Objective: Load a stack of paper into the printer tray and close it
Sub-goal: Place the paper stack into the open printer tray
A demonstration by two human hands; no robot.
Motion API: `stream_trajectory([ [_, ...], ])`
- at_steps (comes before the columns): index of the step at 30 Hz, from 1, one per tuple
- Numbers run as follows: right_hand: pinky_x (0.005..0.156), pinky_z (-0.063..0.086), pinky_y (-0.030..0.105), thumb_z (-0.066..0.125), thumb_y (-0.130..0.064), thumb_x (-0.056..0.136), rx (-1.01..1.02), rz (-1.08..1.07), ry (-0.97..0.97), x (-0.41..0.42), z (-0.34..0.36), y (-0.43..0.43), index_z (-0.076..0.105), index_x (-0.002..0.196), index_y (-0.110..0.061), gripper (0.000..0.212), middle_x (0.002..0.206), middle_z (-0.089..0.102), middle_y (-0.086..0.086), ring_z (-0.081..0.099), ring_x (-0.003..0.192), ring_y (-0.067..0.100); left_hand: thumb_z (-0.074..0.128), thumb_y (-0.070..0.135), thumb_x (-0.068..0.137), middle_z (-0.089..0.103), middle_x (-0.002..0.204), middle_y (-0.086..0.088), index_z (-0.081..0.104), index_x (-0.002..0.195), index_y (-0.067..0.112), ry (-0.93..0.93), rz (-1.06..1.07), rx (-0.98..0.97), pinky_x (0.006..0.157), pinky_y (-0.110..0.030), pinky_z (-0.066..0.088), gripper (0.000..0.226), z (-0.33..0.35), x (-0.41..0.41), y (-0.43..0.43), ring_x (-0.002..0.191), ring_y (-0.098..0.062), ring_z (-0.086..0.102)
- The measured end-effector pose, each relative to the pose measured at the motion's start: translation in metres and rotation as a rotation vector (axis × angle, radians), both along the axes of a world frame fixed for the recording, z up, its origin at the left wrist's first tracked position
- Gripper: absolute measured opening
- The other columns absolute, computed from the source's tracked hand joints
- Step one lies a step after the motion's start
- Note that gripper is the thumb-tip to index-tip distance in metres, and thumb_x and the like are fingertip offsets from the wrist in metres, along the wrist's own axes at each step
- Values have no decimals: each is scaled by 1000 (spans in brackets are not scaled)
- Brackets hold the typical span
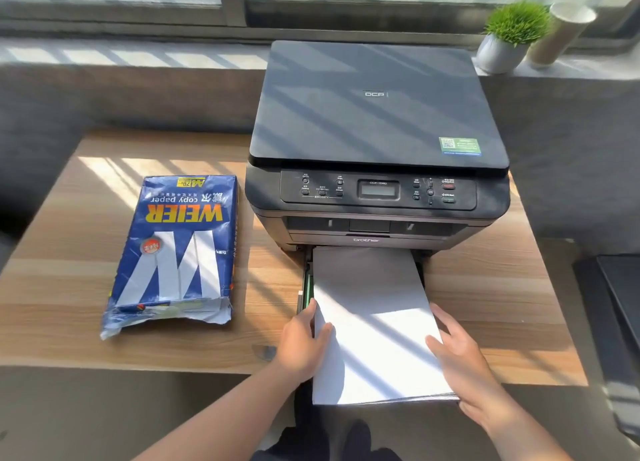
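Left hand [304, 342]: fingers curled round the left long edge of the paper stack [375, 325], thumb on top, probably to keep the sheets squared.
Right hand [462, 363]: fingers spread flat along the right edge, steadying it from the side.
Paper stack: near end overhangs the table [495, 297]; far end reaches the printer [377, 141] mouth, lined up to feed in.
Tray [304, 287]: only its dark left wall shows; the paper hides the rest, so seating is unclear.
Ream wrapper [176, 252]: torn open, left of the printer.
Panel labels: too small to read.
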State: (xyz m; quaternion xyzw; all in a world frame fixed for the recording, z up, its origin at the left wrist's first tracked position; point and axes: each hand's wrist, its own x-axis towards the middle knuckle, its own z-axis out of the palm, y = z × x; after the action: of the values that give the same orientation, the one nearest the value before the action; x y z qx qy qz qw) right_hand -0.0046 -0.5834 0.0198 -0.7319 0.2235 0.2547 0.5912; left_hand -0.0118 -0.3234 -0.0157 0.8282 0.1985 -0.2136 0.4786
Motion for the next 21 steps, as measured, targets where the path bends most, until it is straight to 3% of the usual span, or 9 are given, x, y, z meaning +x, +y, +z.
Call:
stream_trajectory([
  [4,71,54,15,47,0,101,-14,-6,21,5,-3,2,45,144,-30,53,120,70,-7,69,100,-3,54,36,97,50,148,-4,22,154,19,11,4,11,89,-31,55,68,-3,3,2,109,-10,62],
  [7,89,51,24,47,0,101,-55,-2,7,16,-8,8,42,146,-25,52,127,69,2,66,112,10,55,34,97,65,118,0,23,154,23,15,47,-4,70,-32,58,67,-1,5,3,79,0,61],
  [8,98,50,32,47,0,101,-74,2,-8,22,-10,9,43,146,-24,51,130,69,4,65,117,17,55,33,97,65,111,3,24,154,24,24,58,-6,70,-29,60,66,-2,5,3,80,-3,63],
  [10,108,45,40,47,1,100,-102,4,-35,36,-15,12,45,145,-23,51,131,69,8,63,122,25,55,31,97,65,116,4,27,153,22,25,65,10,64,-9,53,63,-1,4,2,87,-4,63],
  [13,108,39,32,46,9,97,-130,-13,-75,59,-27,20,44,147,-19,56,137,64,11,57,130,25,55,26,97,61,130,8,29,153,19,9,65,19,59,5,41,62,4,2,-1,93,1,60],
  [15,111,34,29,44,12,96,-111,-45,-98,75,-38,26,43,148,-18,60,145,57,9,52,136,24,55,24,97,59,117,15,30,152,18,-12,62,26,59,3,41,61,5,1,-3,76,7,54],
  [17,111,30,26,43,12,97,-93,-73,-121,86,-45,33,42,149,-18,61,148,52,2,46,141,21,54,26,96,66,98,9,29,152,21,-21,63,64,59,-9,45,62,2,-1,-4,66,-1,57],
  [19,111,27,23,41,13,97,-103,-94,-151,93,-49,39,40,151,-15,61,152,46,3,41,144,20,55,29,96,75,86,-2,28,153,24,-13,84,92,59,-17,50,63,-4,-3,-4,72,-12,67],
  [21,109,26,21,39,13,97,-128,-104,-165,95,-55,44,39,152,-16,62,157,43,5,39,146,21,55,28,96,76,83,-2,27,153,24,-8,94,84,63,-15,51,64,-6,-4,-6,77,-12,69],
])
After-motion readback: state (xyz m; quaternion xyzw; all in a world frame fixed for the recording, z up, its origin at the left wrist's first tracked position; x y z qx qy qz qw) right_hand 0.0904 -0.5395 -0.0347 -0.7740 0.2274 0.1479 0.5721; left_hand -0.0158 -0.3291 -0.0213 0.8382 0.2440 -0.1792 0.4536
